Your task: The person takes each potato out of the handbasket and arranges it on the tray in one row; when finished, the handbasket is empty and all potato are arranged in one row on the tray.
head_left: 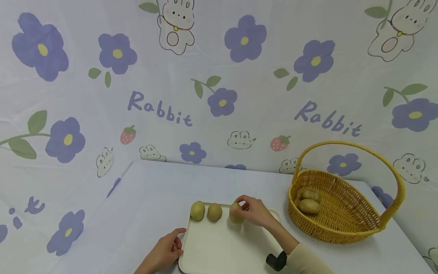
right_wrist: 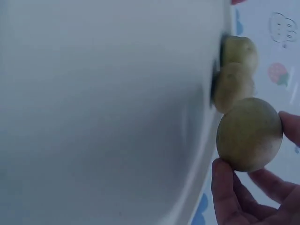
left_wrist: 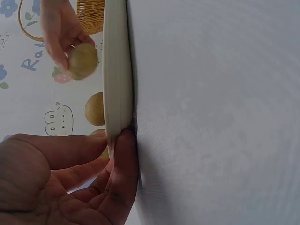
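Observation:
My right hand (head_left: 254,212) holds a yellow-brown potato (right_wrist: 250,134) between thumb and fingers, over the far side of a cream rectangular tray (head_left: 219,247). In the left wrist view the held potato (left_wrist: 83,61) shows a gap from the tray's rim. Two more potatoes, one at the far left corner (head_left: 197,211) and one beside it (head_left: 214,212), sit along the tray's far edge. At the tray's left side, my left hand (head_left: 165,249) pinches the rim, with the thumb and fingers on either side of it in the left wrist view.
A wicker basket (head_left: 335,236) with a tall handle stands right of the tray. Two potatoes (head_left: 309,206) lie at its left inside. A white cloth covers the table (head_left: 137,205), and a patterned sheet (head_left: 205,76) hangs behind. A black device (head_left: 276,261) sits at my right wrist.

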The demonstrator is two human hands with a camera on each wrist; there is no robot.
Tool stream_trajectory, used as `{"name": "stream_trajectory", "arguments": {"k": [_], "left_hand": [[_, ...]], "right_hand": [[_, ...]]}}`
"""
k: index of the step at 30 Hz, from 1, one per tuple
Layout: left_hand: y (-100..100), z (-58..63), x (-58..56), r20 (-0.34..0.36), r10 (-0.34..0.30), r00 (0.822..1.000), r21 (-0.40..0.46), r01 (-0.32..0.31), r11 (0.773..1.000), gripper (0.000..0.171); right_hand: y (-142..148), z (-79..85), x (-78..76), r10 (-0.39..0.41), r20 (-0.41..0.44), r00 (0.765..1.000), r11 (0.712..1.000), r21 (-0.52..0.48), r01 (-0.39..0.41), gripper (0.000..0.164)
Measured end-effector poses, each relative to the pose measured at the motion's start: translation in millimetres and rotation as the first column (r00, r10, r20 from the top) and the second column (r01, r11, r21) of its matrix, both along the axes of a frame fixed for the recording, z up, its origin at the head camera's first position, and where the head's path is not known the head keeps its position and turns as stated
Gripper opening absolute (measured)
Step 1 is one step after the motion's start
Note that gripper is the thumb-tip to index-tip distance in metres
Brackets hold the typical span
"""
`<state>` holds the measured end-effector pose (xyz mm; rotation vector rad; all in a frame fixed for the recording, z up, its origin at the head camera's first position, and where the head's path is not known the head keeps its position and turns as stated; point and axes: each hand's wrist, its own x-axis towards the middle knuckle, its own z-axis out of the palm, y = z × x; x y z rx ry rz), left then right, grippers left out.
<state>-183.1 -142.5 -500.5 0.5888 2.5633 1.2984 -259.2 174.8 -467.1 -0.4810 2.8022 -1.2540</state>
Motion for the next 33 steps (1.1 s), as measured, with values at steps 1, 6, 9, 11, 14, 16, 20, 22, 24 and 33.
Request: {"name": "stream_trajectory", "arguments": {"k": [1, 6, 9, 11, 14, 16, 20, 22, 24, 33], "left_hand": [[0, -0.5, 0.4, -0.003, -0.003, 1.0, 0.003, 0.003, 1.0, 0.054], [0, -2.9, 0.3, -0.008, -0.008, 1.0, 0.001, 0.008, 1.0, 0.054], [0, -2.9, 0.1, 0.001, -0.005, 1.0, 0.0, 0.005, 1.0, 0.054], [0, -2.2, 0.1, 0.01, -0.003, 1.0, -0.004, 0.003, 1.0, 0.054], [0, -1.0, 0.4, 0.016, -0.001, 1.0, -0.005, 0.002, 1.0, 0.054], [0, -0.4, 0.5, 0.014, -0.003, 1.0, 0.002, 0.003, 1.0, 0.054], [0, -0.7, 0.0, 0.004, -0.005, 1.0, 0.012, 0.005, 1.0, 0.054], [1, -1.3, -0.3, 0.004, -0.006, 1.0, 0.005, 0.006, 1.0, 0.054], [1, -2.0, -0.5, 0.005, -0.007, 1.0, 0.001, 0.007, 1.0, 0.054], [1, -0.9, 0.2, 0.013, -0.002, 1.0, 0.004, 0.002, 1.0, 0.054]], "right_hand": [[-4, -4.9, -2.2, -0.019, -0.015, 1.0, 0.999, 0.037, 0.02, 0.033], [-16, -18.5, -8.8, -0.097, -0.087, 0.991, 0.986, 0.124, 0.108, 0.032], [-18, -21.5, -9.0, -0.073, -0.12, 0.99, 0.985, 0.146, 0.09, 0.034], [-19, -22.5, -7.8, -0.039, -0.111, 0.993, 0.987, 0.151, 0.055, 0.036], [-19, -23.1, -6.1, 0.043, -0.1, 0.994, 0.987, 0.155, -0.027, 0.042], [-17, -23.4, -5.4, 0.094, -0.092, 0.991, 0.984, 0.158, -0.078, 0.046], [-14, -22.8, -3.9, 0.188, -0.085, 0.978, 0.973, 0.155, -0.173, 0.052], [-13, -22.7, -3.7, 0.211, -0.082, 0.974, 0.969, 0.145, -0.198, 0.055], [-12, -22.7, -3.7, 0.214, -0.087, 0.973, 0.97, 0.135, -0.201, 0.056], [-11, -24.8, -4.5, 0.091, -0.133, 0.987, 0.991, 0.112, -0.076, 0.058]]}}
